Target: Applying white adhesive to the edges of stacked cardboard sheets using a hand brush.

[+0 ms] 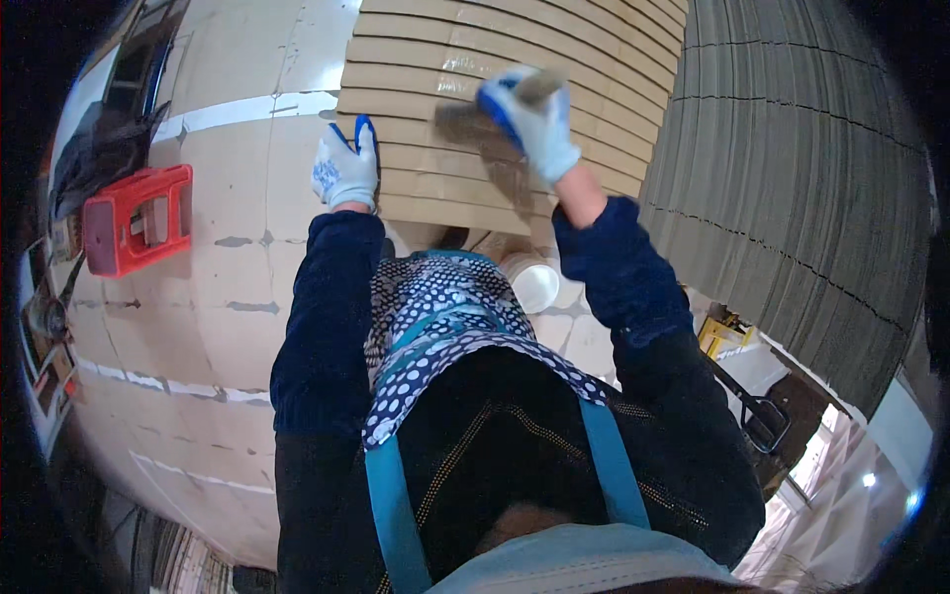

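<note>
Overlapping strips of tan cardboard (416,158) lie fanned out before me like shingles, with a shiny wet-looking band across their upper middle. My right hand (544,124), in a white glove with blue on it, is closed around a wide brush (465,124) held over the strips. Motion smears the brush, so its exact kind is uncertain. At the left edge of the cardboard rests my left hand (344,176), gloved alike, its thumb and fingers apart against the edge.
A tall stack of grey-edged cardboard sheets (782,178) stands close on the right. On the floor at left is a red plastic stool (139,220). A white bucket (534,285) stands by my apron (445,297). Yellow equipment (725,335) shows at lower right.
</note>
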`<state>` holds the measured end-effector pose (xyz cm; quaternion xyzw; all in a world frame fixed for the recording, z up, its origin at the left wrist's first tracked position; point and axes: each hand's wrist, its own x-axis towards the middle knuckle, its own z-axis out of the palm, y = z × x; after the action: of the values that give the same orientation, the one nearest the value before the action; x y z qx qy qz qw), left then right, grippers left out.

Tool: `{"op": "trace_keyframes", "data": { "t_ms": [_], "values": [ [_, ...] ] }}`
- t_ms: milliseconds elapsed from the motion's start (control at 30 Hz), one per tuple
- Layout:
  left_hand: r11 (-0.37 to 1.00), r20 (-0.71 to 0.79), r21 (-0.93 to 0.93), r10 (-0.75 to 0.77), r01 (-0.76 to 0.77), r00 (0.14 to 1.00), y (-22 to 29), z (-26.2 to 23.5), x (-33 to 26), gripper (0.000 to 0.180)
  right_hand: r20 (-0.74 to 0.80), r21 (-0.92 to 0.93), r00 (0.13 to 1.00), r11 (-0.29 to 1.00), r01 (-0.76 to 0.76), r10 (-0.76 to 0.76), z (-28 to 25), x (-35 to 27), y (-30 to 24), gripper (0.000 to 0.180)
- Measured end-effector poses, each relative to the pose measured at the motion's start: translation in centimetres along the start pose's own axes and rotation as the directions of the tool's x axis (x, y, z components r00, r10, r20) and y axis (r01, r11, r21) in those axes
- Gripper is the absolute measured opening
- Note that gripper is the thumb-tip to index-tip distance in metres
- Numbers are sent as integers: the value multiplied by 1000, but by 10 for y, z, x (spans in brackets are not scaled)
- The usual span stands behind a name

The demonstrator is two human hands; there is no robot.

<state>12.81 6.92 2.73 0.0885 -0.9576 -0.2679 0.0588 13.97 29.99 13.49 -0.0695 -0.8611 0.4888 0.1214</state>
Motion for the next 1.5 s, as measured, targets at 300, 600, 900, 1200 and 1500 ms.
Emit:
{"op": "trace_keyframes", "data": {
  "t_ms": [300, 600, 900, 1200, 1500],
  "values": [
    [999, 93, 1, -52, 52, 994, 4, -7, 4, 54, 150, -719, 965, 647, 255, -214, 25, 33, -19, 17],
    [999, 76, -16, -45, 46, 996, 6, -11, 4, 55, 335, -416, 942, 897, 150, -3, 32, -121, -28, 11],
    [997, 94, 37, -64, 61, 994, 9, -4, 6, 56, 263, -608, 915, 684, 404, -307, 50, -125, -16, 9],
    [997, 65, 60, -62, 58, 996, 5, 1, 6, 57, 61, -408, 945, 856, 318, -322, -1, -121, -12, 17],
    [999, 28, 26, -24, 23, 999, 6, 2, 5, 52, 100, -176, 995, 984, -13, 31, -69, -163, 22, 13]
  ]
}}
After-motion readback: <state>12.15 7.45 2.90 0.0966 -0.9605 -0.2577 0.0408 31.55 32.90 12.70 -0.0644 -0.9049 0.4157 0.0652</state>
